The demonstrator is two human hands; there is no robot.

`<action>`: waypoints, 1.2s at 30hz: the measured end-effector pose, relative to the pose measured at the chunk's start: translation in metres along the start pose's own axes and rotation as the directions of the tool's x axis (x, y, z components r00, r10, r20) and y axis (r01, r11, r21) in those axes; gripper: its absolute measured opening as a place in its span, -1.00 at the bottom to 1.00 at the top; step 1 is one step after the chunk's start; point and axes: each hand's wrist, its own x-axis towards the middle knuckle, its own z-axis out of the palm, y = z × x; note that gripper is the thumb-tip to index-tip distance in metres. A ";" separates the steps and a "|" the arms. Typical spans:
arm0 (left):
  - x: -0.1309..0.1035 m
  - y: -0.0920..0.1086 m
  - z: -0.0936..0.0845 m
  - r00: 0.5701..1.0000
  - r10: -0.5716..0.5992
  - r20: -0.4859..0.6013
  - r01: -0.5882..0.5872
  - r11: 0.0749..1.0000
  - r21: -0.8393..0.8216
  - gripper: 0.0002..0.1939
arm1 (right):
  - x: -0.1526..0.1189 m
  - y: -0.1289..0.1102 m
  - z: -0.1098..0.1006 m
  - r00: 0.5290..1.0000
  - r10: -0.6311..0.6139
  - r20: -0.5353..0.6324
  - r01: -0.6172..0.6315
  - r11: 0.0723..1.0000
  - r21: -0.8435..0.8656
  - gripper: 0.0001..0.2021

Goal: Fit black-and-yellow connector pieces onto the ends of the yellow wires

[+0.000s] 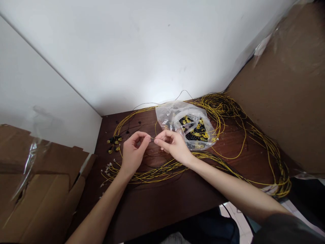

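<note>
Above the dark brown table (162, 200), my left hand (134, 149) and my right hand (174, 145) meet almost fingertip to fingertip. Each pinches a thin dark wire (152, 139), and a short stretch of it shows between them. Whether anything small sits on the wire is too fine to tell. Just behind my right hand lies a clear plastic bag (165, 113), open, with many small black and yellow parts (194, 130) inside. A bundle of yellow and black wires (157, 174) runs under both wrists, its left ends carrying small white connectors (109, 167).
Several black and yellow pieces (114, 140) lie at the table's left. A tangled coil of wires (218, 105) sits at the back right. Cardboard (38, 189) stands on the left, a large brown carton (284, 101) on the right, a white wall (142, 51) behind.
</note>
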 end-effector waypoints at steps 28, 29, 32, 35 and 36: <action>-0.008 0.010 0.005 0.973 0.227 0.047 -0.232 0.943 0.237 -0.89 | -0.006 -0.009 0.006 0.965 0.262 0.011 -0.257 0.937 0.236 -0.78; -0.007 0.010 0.005 0.978 0.208 0.034 -0.210 0.950 0.232 -0.89 | -0.006 -0.009 0.005 0.967 0.253 0.013 -0.249 0.940 0.234 -0.78; -0.005 0.007 0.004 0.989 0.149 -0.017 -0.142 0.967 0.212 -0.90 | -0.005 -0.009 0.004 0.969 0.247 0.005 -0.242 0.947 0.212 -0.79; -0.004 0.005 0.003 0.992 0.118 -0.044 -0.108 0.977 0.186 -0.89 | -0.004 -0.009 0.003 0.971 0.239 -0.005 -0.235 0.957 0.171 -0.78; -0.004 0.005 0.003 0.992 0.117 -0.045 -0.107 0.977 0.185 -0.89 | -0.004 -0.009 0.003 0.973 0.229 -0.006 -0.225 0.961 0.158 -0.78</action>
